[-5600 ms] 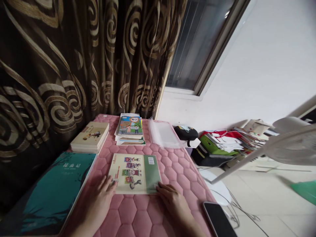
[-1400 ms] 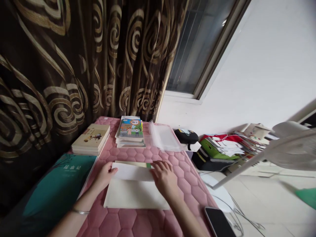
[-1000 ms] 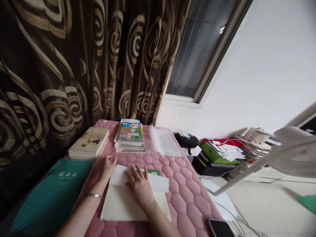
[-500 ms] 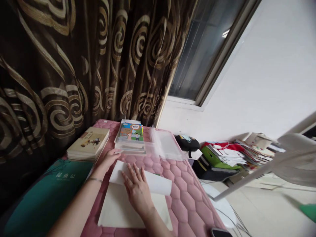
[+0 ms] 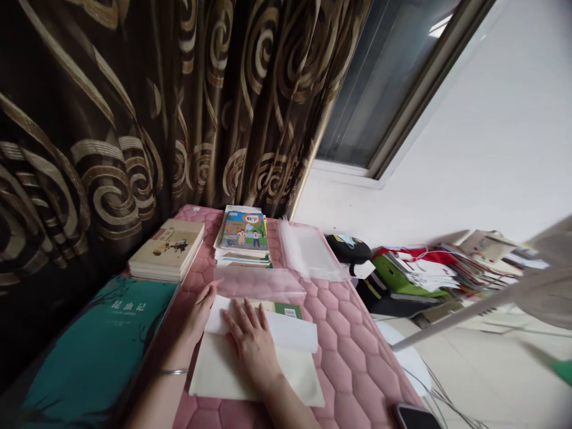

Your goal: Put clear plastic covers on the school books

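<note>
An opened book [image 5: 254, 372] with blank cream pages lies on the pink quilted cover, with a white leaf [image 5: 290, 333] folded over its upper part. My right hand [image 5: 252, 342] presses flat on this leaf, fingers spread. A strip of green back cover with a barcode [image 5: 289, 311] shows beyond the leaf. Past the book's top edge extends a clear plastic book cover [image 5: 263, 283]. At its left end, my left hand [image 5: 203, 307] has its fingers closed at the plastic's edge; the exact grip is partly hidden.
Beyond stand a pile of textbooks [image 5: 245, 232] and clear plastic sleeves [image 5: 310, 250]. Left are stacked beige books [image 5: 167, 247] and a large teal book [image 5: 102, 351]. A phone [image 5: 415, 417] rests at the near right edge. Papers and bags [image 5: 411, 274] crowd the right, near a fan [image 5: 465, 310].
The raised plastic flap has come down past the book's top edge, nearer me. My left hand has lowered with it, and more of the green back cover shows. My right hand stays on the leaf.
</note>
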`<state>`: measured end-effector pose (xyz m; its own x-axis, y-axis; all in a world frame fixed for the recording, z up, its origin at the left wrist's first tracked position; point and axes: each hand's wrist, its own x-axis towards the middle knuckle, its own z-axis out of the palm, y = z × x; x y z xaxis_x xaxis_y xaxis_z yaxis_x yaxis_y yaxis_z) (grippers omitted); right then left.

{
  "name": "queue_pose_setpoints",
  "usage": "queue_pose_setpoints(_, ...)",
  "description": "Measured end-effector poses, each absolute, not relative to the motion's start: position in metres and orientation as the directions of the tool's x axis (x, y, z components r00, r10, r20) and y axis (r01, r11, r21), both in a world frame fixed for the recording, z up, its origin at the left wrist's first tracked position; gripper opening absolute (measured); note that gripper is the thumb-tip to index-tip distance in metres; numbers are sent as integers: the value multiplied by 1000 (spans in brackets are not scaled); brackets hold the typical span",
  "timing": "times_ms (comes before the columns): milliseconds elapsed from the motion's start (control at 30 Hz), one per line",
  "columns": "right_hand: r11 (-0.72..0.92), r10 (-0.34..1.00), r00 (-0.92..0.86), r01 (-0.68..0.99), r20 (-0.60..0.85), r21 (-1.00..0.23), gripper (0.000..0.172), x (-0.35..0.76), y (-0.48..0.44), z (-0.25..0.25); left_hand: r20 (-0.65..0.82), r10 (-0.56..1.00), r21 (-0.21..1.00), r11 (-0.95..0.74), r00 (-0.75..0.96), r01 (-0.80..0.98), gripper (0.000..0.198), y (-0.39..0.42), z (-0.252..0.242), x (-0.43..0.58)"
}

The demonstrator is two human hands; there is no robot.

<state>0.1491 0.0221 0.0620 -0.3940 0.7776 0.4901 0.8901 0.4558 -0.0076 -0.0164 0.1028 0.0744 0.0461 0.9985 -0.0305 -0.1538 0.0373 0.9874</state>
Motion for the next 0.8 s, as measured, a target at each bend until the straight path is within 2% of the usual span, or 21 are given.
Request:
queue_pose_setpoints(233,432,790,-347,900,505,-58,59,149,26,59,-83,978,975,119,189,-186,77,102,77,-17)
queue_pose_setpoints(367,453,762,-358,890,540,-48,58,148,28,58,25,990,994,-10,142,-111,67,103,76,-13)
queue_pose_setpoints(533,438,738,-312,896,599,-73,42,155,24,72,85,991,994,-78,103,-76,58,106,71,-12)
queue_pose_setpoints(667,233,793,-44,943,608,-236,45,191,29,83,91,995,996,-90,35,-22,59,105,69,-14)
queue_pose_setpoints(800,62,779,304,832,548,-551,66,246,48,75,108,994,994,-108,21,-30,57,106,68,-13)
